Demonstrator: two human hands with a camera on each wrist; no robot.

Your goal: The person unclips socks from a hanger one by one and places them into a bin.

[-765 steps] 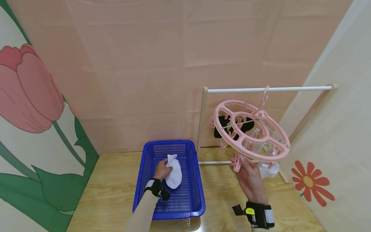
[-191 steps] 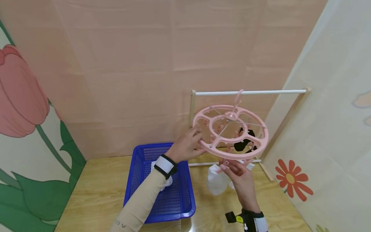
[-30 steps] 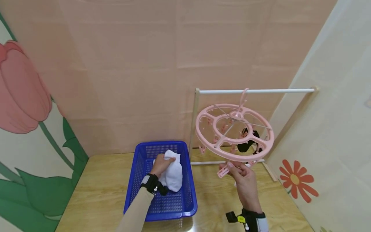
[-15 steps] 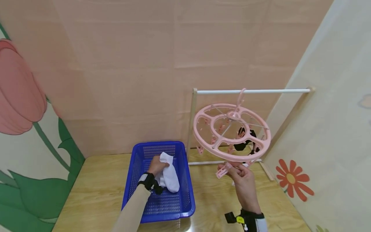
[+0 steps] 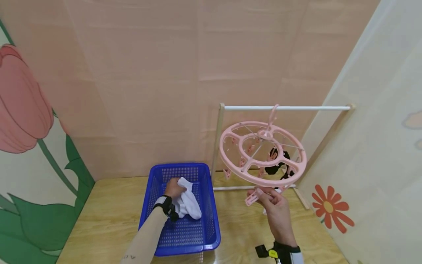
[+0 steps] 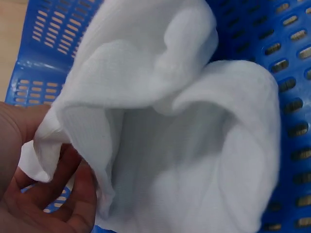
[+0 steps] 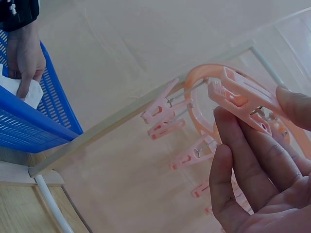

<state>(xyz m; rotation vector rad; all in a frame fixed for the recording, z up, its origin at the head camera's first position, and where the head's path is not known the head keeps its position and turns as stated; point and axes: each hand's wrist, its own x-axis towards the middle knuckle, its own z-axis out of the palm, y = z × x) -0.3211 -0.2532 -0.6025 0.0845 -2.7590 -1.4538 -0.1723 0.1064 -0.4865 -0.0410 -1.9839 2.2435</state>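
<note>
Inside the blue basket [image 5: 215,234], my left hand [image 5: 174,188] pinches a white sock [image 5: 190,205] near its cuff. The left wrist view has the sock's fabric [image 6: 160,170] filling the middle in loose folds, its edge between thumb and fingers. My right hand [image 5: 278,212] pinches a pink clothespin [image 5: 252,198] under the front rim of a round pink clip hanger [image 5: 260,181]. In the right wrist view that clothespin [image 7: 240,99] lies between thumb and fingers. Black socks [image 5: 273,169] hang from the hanger's right side. A bit of white cloth [image 5: 265,211] shows behind my right hand, mostly hidden.
The hanger hooks over the white bar [image 5: 316,108] of a wooden stand [image 5: 217,143]. Several pink clothespins [image 7: 187,158] dangle under the ring. The basket stands left of the stand on the wooden table [image 5: 108,209]. A wall [image 5: 369,154] rises at the right.
The ring has turned since the oldest frame, its black socks moving rightward. My left hand has left the ring for the basket and taken a sock, shifting slightly left lately. Right hand stays at the rim.
</note>
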